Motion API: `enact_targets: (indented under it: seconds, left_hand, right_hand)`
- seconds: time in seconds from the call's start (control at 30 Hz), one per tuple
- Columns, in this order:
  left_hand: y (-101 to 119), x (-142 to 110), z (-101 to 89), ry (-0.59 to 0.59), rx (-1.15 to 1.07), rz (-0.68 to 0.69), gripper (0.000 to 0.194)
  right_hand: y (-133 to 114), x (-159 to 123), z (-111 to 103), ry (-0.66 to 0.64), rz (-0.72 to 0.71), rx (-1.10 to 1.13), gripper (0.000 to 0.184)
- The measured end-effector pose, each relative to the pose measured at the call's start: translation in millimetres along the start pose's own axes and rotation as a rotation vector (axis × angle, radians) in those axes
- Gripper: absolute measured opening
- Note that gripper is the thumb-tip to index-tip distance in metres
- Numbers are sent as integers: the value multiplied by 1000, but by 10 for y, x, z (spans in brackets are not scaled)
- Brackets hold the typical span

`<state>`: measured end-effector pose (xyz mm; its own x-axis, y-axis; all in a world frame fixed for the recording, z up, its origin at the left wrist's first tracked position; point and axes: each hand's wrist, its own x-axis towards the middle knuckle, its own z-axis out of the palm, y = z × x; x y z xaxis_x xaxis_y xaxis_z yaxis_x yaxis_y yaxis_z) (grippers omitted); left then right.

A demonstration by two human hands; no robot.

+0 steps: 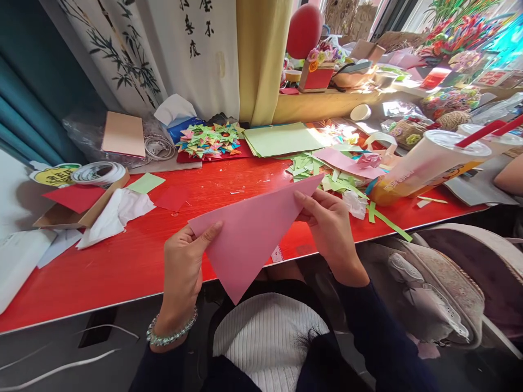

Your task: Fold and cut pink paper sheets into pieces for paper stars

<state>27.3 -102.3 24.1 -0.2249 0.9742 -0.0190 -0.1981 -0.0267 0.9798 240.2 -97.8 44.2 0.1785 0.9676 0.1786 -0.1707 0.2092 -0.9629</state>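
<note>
A pink paper sheet [249, 237] folded into a triangle is held up over the near edge of the red table [134, 256]. My left hand [183, 267] pinches its left corner, thumb on top; a beaded bracelet sits on that wrist. My right hand [329, 223] grips the right corner near the tip, fingers curled around the fold. The triangle's lowest point hangs down over my lap.
Green paper scraps [327, 174] and a drink cup with red straws [429, 163] lie to the right. A pile of small colourful folded stars [210, 139], green sheets [281, 139], a tissue [114, 215], tape roll [98, 173] and cardboard box [65, 218] sit behind and left. A bag [441, 283] rests at right.
</note>
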Motion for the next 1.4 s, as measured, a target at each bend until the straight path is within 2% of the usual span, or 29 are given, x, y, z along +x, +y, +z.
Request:
enact_targets:
  seconds: [0.13,0.67,0.83,1.17,1.4]
  left_hand:
    - [4,13,-53,9,4,-7,26]
    - [-83,19,-86,-37,-55,-80,26]
    - [-125,38,-106,2,-27,-37,26]
    - [-170,57,-149,-3,-25,-21,22]
    - [-198,49,-156,-16,-13,2,22]
  right_hand:
    - [-38,-6,-55,1,-15,-32,16]
    - [-33,-42,-34,45,3,-31,21]
    - [-34,-24,-68,7,-17,-24,14]
    - [-68,-36,-101,83,-87,-57,11]
    - [-49,-31,-106,132,-129,-124,17]
